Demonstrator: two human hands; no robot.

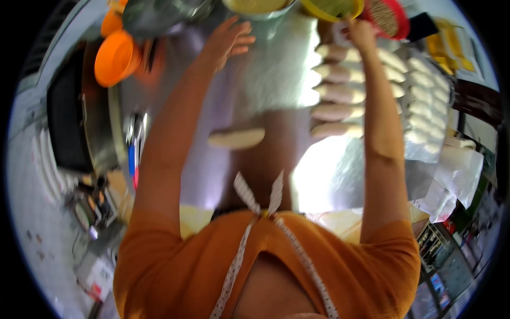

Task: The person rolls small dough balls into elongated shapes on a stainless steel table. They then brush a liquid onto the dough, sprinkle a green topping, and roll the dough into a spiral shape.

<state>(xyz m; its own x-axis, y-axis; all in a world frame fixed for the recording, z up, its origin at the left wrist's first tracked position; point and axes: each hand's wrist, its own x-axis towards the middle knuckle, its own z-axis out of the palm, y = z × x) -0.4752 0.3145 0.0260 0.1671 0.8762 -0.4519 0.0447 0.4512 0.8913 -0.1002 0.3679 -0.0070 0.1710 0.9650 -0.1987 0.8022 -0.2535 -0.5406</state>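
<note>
Dough roll [237, 139] lies on metal table [271, 80]; left hand [226, 43] spread, well apart from right hand [361, 34] at yellow bowl [317, 14], can't tell grip.

The left arm [172, 127] and right arm [383, 127] stretch up, the left hand [224, 43] with fingers [244, 40] apart near the top middle, the right hand [363, 38] at the upper right.

Kitchen, small bakery type: shiny metal counter [276, 80] mid-frame, rows of pale dough-like pieces [338, 93] right of center, filled yellow bowl [313, 14] and red bowl [405, 25] upper right, utensils [136, 143] left.
</note>
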